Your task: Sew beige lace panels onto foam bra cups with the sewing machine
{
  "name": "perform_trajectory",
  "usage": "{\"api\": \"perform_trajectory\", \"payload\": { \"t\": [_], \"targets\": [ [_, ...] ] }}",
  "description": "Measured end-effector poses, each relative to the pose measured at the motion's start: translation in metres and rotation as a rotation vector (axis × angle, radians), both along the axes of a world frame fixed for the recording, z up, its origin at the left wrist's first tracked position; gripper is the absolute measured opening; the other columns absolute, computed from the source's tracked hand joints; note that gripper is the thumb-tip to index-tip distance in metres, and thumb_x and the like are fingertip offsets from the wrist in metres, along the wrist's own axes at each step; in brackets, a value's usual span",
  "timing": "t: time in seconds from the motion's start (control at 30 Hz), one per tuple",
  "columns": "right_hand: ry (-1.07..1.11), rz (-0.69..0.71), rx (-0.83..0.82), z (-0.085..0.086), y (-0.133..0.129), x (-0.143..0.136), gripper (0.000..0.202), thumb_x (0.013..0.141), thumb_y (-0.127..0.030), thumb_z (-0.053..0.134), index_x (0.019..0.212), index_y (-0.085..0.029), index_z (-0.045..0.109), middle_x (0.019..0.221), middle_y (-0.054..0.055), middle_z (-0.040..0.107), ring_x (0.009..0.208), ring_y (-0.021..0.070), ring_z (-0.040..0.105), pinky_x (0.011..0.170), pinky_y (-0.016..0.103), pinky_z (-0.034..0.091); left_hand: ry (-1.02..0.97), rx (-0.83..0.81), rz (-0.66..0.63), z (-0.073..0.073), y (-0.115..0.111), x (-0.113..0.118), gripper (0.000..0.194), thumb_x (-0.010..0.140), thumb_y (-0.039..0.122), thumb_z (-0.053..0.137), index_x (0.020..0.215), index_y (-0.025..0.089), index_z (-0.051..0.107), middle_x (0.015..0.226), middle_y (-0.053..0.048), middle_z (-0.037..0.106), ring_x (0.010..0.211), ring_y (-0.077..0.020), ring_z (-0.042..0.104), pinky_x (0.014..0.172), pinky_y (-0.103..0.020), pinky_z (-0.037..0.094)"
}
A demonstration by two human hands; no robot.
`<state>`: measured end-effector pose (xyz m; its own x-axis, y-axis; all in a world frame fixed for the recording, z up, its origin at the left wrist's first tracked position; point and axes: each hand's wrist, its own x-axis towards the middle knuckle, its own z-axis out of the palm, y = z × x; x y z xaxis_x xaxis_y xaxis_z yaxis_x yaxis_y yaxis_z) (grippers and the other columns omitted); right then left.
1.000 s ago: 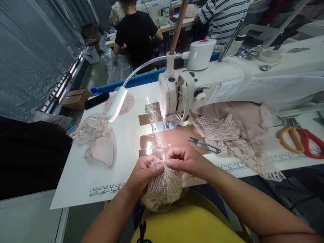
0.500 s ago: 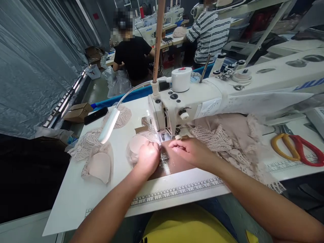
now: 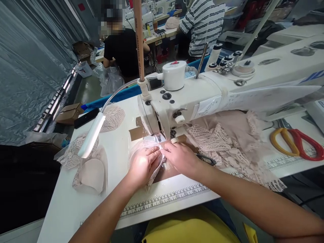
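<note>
Directly in front of the needle of the sewing machine (image 3: 152, 111), my two hands meet at the edge of a pale pink lace bra cup (image 3: 135, 145). My left hand (image 3: 142, 165) lies over the cup with its fingers closed on the lace near the presser foot. From the other side, my right hand (image 3: 180, 158) pinches the same edge between thumb and fingers. Part of the cup is hidden under my left hand. Dark-handled thread snips (image 3: 207, 159) lie by my right wrist on the table.
Further cups (image 3: 91, 175) and lace pieces (image 3: 112, 116) lie at the left under a lamp (image 3: 92, 136). Piled lace fabric (image 3: 227, 141) and red-and-yellow-handled scissors (image 3: 296, 143) are at the right. A phone (image 3: 86, 118) sits at the back edge. Two people work beyond.
My right hand has moved left to the cup's edge and now pinches it. The cup has turned, with its lace edge hanging toward me. The snips have come into view. The camera view has shifted.
</note>
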<state>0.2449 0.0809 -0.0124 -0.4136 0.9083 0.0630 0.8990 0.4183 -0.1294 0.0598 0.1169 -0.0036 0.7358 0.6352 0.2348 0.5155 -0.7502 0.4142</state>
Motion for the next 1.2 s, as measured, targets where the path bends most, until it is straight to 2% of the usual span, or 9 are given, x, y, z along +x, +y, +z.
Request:
{"api": "perform_trajectory", "payload": {
  "t": [0.1,0.2,0.33,0.47,0.63,0.83,0.97,1.1,1.2],
  "targets": [
    [-0.003,-0.053,-0.009,0.003,0.004,-0.004,0.028,0.093,-0.014,0.042,0.108,-0.016,0.066,0.096,0.011,0.065,0.084,0.0210,0.056,0.068,0.031,0.042,0.047,0.088,0.000,-0.013,0.006,0.003,0.030,0.093,0.023,0.044,0.112,0.014,0.066,0.119,-0.013,0.065,0.093,-0.0235,0.064,0.079,-0.038,0.054],
    [-0.006,-0.100,-0.034,0.007,0.009,-0.005,0.030,0.090,-0.011,0.045,0.112,-0.016,0.065,0.098,0.012,0.066,0.085,0.0220,0.057,0.068,0.031,0.043,0.062,0.112,-0.002,-0.018,0.015,0.006,0.032,0.093,0.022,0.042,0.113,0.013,0.065,0.122,-0.015,0.064,0.094,-0.0237,0.063,0.080,-0.038,0.053],
    [-0.027,-0.126,-0.033,0.009,0.013,-0.006,0.034,0.088,-0.009,0.043,0.116,-0.015,0.063,0.099,0.013,0.066,0.086,0.0240,0.057,0.068,0.033,0.043,0.036,0.131,-0.023,-0.016,0.027,0.007,0.031,0.093,0.022,0.043,0.110,0.011,0.066,0.113,-0.016,0.067,0.086,-0.0231,0.062,0.075,-0.038,0.053],
    [-0.055,-0.102,-0.052,0.009,0.012,-0.006,0.034,0.088,-0.008,0.039,0.112,-0.015,0.063,0.094,0.013,0.067,0.087,0.0243,0.057,0.069,0.033,0.042,0.022,0.094,-0.059,-0.012,0.033,0.004,0.029,0.092,0.023,0.046,0.108,0.013,0.068,0.096,-0.015,0.071,0.085,-0.0232,0.060,0.078,-0.038,0.051],
    [-0.039,-0.093,-0.089,0.012,0.009,-0.006,0.036,0.086,-0.006,0.041,0.112,-0.016,0.063,0.091,0.011,0.066,0.079,0.0207,0.056,0.065,0.030,0.039,0.045,0.056,-0.065,-0.010,0.035,0.000,0.034,0.091,0.028,0.048,0.115,0.013,0.065,0.102,-0.015,0.069,0.089,-0.0234,0.057,0.084,-0.040,0.048],
    [-0.033,-0.093,-0.077,0.013,0.008,-0.007,0.039,0.082,-0.003,0.042,0.111,-0.017,0.064,0.088,0.010,0.065,0.071,0.0187,0.053,0.058,0.030,0.035,0.107,0.083,-0.024,-0.012,0.037,0.001,0.030,0.092,0.025,0.043,0.103,0.013,0.068,0.098,-0.015,0.068,0.087,-0.0233,0.057,0.085,-0.041,0.046],
    [0.011,-0.095,-0.030,0.009,0.008,-0.005,0.039,0.083,-0.005,0.041,0.110,-0.018,0.065,0.090,0.008,0.064,0.070,0.0169,0.052,0.057,0.029,0.034,0.164,0.088,0.039,-0.015,0.036,-0.001,0.033,0.092,0.028,0.043,0.113,0.013,0.064,0.115,-0.016,0.064,0.103,-0.0277,0.055,0.090,-0.045,0.043],
    [0.032,-0.074,0.042,0.001,0.007,-0.003,0.038,0.084,-0.008,0.042,0.113,-0.018,0.065,0.091,0.007,0.063,0.069,0.0170,0.052,0.059,0.030,0.034,0.202,0.112,0.111,-0.020,0.032,-0.004,0.044,0.091,0.034,0.044,0.130,0.015,0.052,0.134,-0.014,0.053,0.126,-0.0358,0.040,0.099,-0.052,0.036],
    [0.027,-0.075,0.093,-0.008,0.006,-0.002,0.041,0.084,-0.008,0.040,0.115,-0.019,0.064,0.093,0.007,0.065,0.072,0.0186,0.056,0.063,0.031,0.038,0.248,0.109,0.164,-0.019,0.027,-0.003,0.047,0.091,0.038,0.044,0.132,0.018,0.049,0.139,-0.014,0.047,0.131,-0.0397,0.033,0.099,-0.057,0.034]
  ]
}}
